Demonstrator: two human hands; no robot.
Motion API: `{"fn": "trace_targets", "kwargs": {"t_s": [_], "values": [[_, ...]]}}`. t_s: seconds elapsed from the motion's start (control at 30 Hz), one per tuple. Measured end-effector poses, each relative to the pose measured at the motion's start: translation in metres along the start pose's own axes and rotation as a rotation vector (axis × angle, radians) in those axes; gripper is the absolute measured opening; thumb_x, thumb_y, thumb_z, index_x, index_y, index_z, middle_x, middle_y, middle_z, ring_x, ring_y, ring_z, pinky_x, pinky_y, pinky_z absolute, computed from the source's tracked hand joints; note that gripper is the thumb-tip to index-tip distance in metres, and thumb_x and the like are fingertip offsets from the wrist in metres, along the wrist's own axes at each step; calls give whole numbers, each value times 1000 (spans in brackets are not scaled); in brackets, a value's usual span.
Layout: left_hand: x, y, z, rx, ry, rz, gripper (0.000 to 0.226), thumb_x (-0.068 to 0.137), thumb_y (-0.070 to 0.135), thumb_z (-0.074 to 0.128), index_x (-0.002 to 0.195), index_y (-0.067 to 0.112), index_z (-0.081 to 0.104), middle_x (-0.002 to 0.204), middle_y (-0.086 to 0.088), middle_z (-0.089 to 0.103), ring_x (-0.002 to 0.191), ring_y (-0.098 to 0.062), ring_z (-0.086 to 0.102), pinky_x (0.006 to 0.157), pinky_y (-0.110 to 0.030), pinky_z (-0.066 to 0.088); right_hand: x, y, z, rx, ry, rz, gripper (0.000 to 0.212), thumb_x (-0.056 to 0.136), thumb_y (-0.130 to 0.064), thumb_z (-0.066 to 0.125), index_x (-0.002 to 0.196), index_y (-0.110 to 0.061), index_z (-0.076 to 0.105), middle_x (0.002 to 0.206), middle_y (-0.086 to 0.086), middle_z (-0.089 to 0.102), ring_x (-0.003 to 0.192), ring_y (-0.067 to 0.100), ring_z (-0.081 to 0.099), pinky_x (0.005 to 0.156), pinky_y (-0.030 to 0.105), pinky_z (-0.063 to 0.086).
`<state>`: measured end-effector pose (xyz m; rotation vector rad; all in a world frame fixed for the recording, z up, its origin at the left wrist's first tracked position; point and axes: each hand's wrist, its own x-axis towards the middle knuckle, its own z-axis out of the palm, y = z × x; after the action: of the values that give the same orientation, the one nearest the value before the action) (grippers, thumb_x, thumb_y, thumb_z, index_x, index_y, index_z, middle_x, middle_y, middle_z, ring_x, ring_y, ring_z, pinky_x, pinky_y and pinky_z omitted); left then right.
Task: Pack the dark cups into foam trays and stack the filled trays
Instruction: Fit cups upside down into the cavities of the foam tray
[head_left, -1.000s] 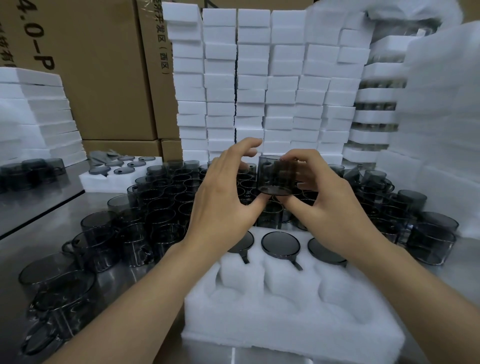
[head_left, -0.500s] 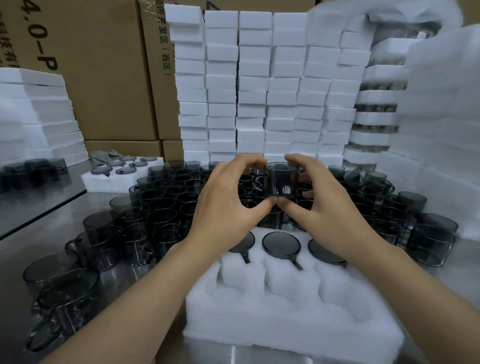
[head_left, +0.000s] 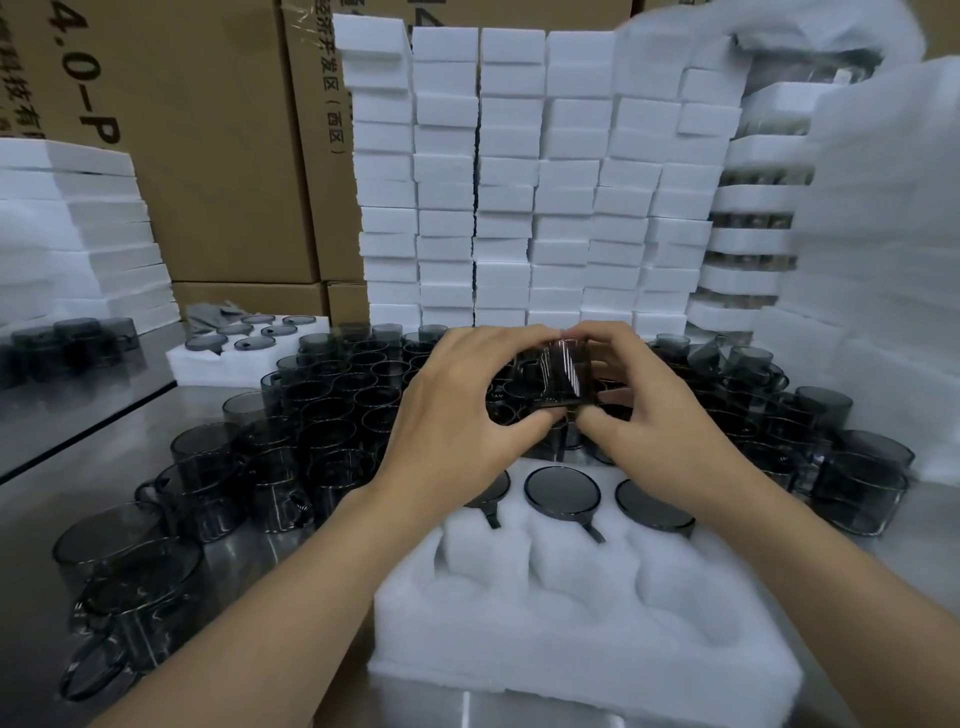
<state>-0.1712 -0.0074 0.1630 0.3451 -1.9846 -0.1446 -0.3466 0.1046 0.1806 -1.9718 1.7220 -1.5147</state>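
Both hands hold one dark glass cup in the air above the loose cups. My left hand grips its left side, my right hand its right side, thumbs under it. Below, a white foam tray lies at the table's front. Three dark cups sit bottom-up in its far row; the near row of pockets is empty. Many loose dark cups crowd the steel table behind and to the left.
Tall stacks of white foam pieces rise behind the cups, with more foam trays at the right and left. A filled tray sits at back left. Cardboard boxes stand behind.
The hands have closed tighter around the cup and lowered it a little while turning it; its side with light streaks now faces me.
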Motion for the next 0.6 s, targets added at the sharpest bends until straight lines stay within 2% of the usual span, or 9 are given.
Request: {"fn": "trace_targets", "kwargs": {"t_s": [0.13, 0.23, 0.33, 0.5, 0.6], "values": [[0, 2, -1, 57, -1, 66, 66, 82, 26, 86, 144, 38, 65, 121, 11, 60, 118, -14, 56, 98, -34, 51, 1, -6, -4, 212, -3, 48, 45, 87, -22, 51, 128, -33, 64, 120, -10, 76, 114, 10, 70, 89, 22, 53], [1, 4, -2, 55, -1, 101, 68, 81, 25, 88, 144, 37, 66, 119, 9, 59, 115, -17, 56, 95, -37, 52, 2, -9, -4, 256, 1, 87, 33, 95, -39, 56, 126, -34, 66, 117, -12, 77, 109, 9, 72, 89, 32, 52], [1, 4, -2, 33, -2, 117, 71, 79, 25, 90, 144, 37, 63, 119, 10, 59, 114, -16, 56, 94, -32, 50, 2, -9, -3, 303, 2, 126, 38, 94, -52, 62, 127, -34, 69, 115, -12, 78, 107, 8, 73, 89, 35, 53], [1, 5, -1, -131, 50, 18, 70, 77, 35, 93, 139, 31, 61, 123, 15, 61, 120, -11, 62, 83, -16, 48, 4, -9, -2, 387, 21, 188, 43, 89, -44, 69, 129, -29, 70, 114, 4, 80, 113, 21, 74, 98, 50, 60], [1, 6, -1, -182, 94, -19, 62, 77, 39, 94, 130, 33, 63, 118, 16, 64, 118, -13, 65, 76, -24, 55, 6, -7, -2, 421, 16, 216, 39, 92, -37, 69, 129, -26, 70, 114, 5, 80, 107, 20, 77, 91, 40, 63]]}}
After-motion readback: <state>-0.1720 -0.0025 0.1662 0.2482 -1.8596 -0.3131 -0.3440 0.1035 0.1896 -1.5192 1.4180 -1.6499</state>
